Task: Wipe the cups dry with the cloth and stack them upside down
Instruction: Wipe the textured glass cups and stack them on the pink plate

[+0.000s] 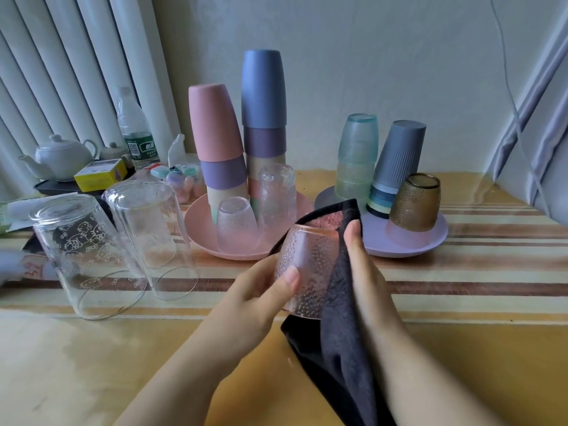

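One pink dimpled glass cup [302,269] is in hand above the near edge of the table [461,272], mouth tilted away from the viewer and partly draped by the dark cloth [341,305]. The left hand [261,299] grips the cup's wall, thumb curled across the textured side, fingers behind and out of sight. The right hand [362,272] lies against the cloth with fingers extended, pressing it onto the cup's right flank; the thumb rests near the rim. Assessment: the cup is thin glass, rigid and fragile, light enough for one hand, and likely slick where wet, though the dimpled surface should aid grip. Holding it around the mid-wall, as now, looks sound; the rim is the weak point. The cloth is soft, limp and hangs well below the hands. Beyond the cup, a pink plate [196,229] carries inverted clear textured glasses and tall stacks of coloured plastic cups [215,139], one stack leaning. To the right, a lilac plate [430,244] holds an inverted amber glass [415,202] beside further stacks. Two clear tumblers [89,259] stand inverted on the left of the table. A white teapot [63,158] and a water bottle [135,130] sit at the far left.
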